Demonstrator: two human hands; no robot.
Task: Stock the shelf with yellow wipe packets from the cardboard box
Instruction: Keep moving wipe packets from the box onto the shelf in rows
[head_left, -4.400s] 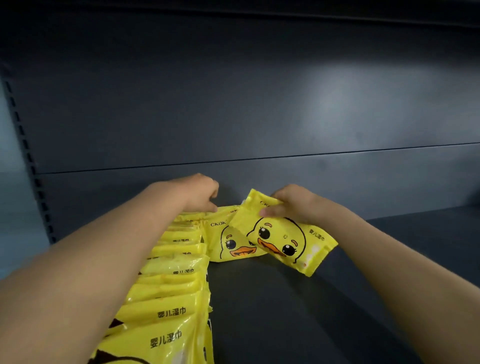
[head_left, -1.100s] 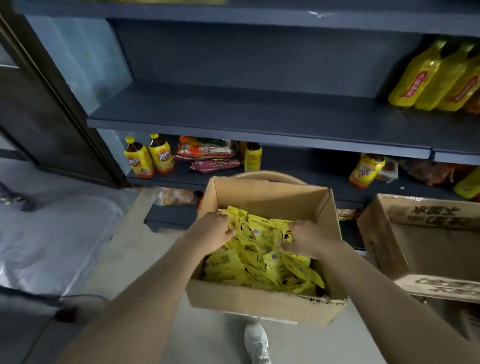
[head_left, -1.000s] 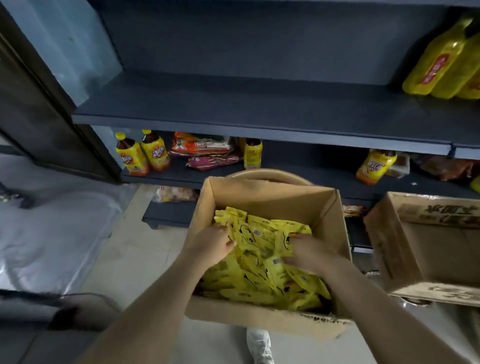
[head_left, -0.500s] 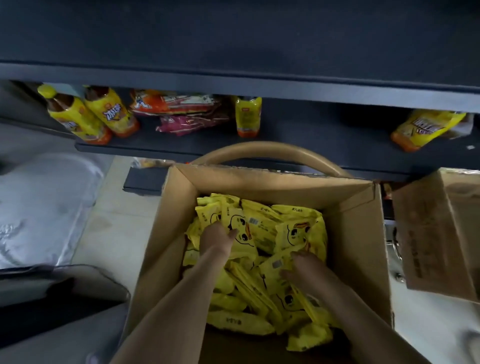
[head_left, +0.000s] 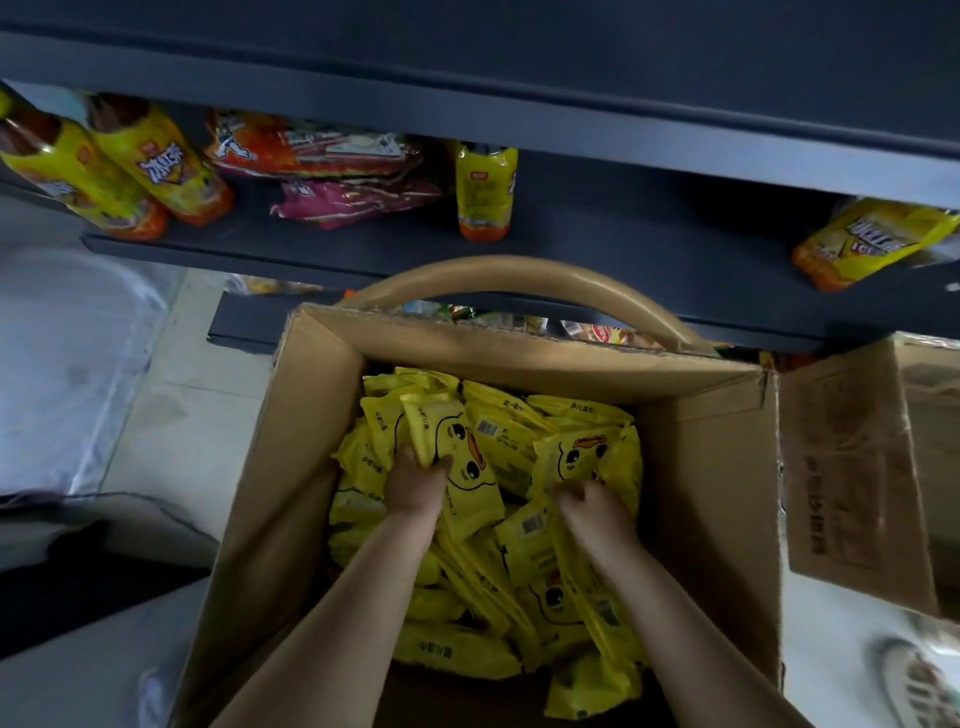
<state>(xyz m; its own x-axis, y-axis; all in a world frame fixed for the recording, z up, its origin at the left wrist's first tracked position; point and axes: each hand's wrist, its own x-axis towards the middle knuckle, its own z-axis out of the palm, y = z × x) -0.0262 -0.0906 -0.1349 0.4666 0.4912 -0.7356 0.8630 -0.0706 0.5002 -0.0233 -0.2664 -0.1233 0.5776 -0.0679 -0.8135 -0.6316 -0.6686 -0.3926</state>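
An open cardboard box stands below me, holding several yellow wipe packets printed with a duck face. Both hands are down inside it. My left hand grips the lower end of a duck-face packet near the pile's upper left, fingers curled round it. My right hand closes its fingers on another packet towards the right wall of the box. The dark shelf juts out overhead at the top of the view.
A lower shelf carries yellow drink bottles, more bottles at left and snack bags. A curved tan handle arches behind the box. A second cardboard box stands at right. A shoe shows at bottom right.
I have turned from the shelf down to the box. Over the last second the view closed in and both hands sank into the pile and closed on packets.
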